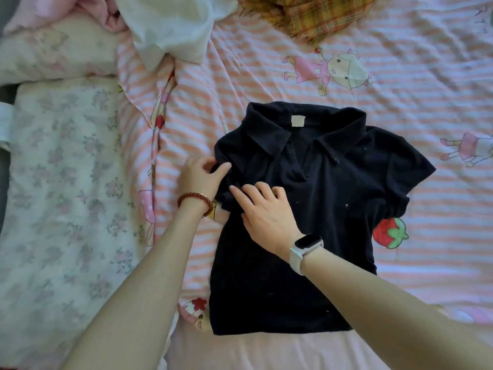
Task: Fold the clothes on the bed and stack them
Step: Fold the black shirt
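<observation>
A dark navy polo shirt (306, 209) is laid face up on a bed (400, 89), near the middle and a little toward the near edge, collar pointing to the far edge. Its right sleeve is spread out flat; its left sleeve is bunched up. The left hand (200, 180), with a red bead bracelet (194, 200) at the wrist, is curled round that bunched sleeve, thumb and fingers (222, 168) pinching the cloth. The right hand (264, 209), with a white watch (304, 248) on the wrist, is laid flat on the chest of the shirt, fingers spread and nearly straight, nothing gripped.

The shirt is judged to be light, soft and limp: it is likely to sag and crease when lifted, and nothing about it looks fragile. A hold at the shoulder seam and the hem of the same side is thought best, so a side can be turned inward in one piece.

The bed is covered with a rumpled sheet in pink and white stripes with cartoon figures. A flowered quilt (61, 182) is spread along the left edge. A white garment (170, 25) and a yellow plaid garment (312, 14) are heaped unfolded at the far edge. Little else of the room is shown.
</observation>
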Demonstrator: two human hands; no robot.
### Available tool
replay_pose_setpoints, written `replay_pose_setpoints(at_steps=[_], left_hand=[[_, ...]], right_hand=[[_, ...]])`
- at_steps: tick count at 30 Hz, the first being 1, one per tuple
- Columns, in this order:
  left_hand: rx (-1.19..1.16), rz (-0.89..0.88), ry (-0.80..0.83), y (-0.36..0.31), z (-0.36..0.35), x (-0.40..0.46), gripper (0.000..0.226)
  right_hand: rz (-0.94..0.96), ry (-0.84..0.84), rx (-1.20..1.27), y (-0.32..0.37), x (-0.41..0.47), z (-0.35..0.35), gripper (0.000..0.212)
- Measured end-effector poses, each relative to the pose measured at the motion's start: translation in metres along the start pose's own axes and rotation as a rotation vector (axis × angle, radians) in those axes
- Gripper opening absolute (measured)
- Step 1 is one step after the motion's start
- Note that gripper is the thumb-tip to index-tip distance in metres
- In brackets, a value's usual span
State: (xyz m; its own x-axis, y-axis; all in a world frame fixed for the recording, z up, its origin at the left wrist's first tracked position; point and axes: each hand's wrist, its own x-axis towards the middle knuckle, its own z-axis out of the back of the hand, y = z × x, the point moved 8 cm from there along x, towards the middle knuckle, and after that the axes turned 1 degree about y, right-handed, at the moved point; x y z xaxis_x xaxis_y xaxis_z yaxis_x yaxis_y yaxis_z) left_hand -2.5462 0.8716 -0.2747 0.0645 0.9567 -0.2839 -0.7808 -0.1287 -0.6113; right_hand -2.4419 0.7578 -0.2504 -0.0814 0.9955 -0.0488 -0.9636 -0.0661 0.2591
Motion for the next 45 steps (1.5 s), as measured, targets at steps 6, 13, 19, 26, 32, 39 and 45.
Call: replay_pose_setpoints(at_steps=[6,13,19,26,32,39,45], left_hand=[[-0.114,0.051,0.1,-0.012,0.006,0.02,0.018],[-0.132,0.088,-0.074,0.0,0.041,0.029,0.013],[0.159,0.019,0.062,0.013,0.031,0.013,0.026],[0.211,-0.193,-0.018,-0.039,0.036,0.031,0.045],[0.392,-0.411,0.321,-0.093,-0.024,0.06,0.073],[0.319,-0.377,0.545,-0.103,-0.07,0.095,0.071],[0.339,-0.535,0.355,-0.126,-0.058,0.094,0.031]], right_hand=[[-0.01,-0.021,0.016,-0.011,-0.019,-0.004,0.051],[0.057,0.099,0.121,0.012,-0.01,-0.006,0.06],[0.139,0.286,0.136,0.014,-0.017,-0.027,0.059],[-0.014,-0.15,0.222,-0.069,-0.017,0.05,0.039],[-0.318,-0.046,0.095,-0.204,0.007,0.074,0.051],[-0.43,0.267,0.376,-0.261,0.031,0.048,0.05],[-0.323,0.042,0.268,-0.244,0.035,0.074,0.024]])
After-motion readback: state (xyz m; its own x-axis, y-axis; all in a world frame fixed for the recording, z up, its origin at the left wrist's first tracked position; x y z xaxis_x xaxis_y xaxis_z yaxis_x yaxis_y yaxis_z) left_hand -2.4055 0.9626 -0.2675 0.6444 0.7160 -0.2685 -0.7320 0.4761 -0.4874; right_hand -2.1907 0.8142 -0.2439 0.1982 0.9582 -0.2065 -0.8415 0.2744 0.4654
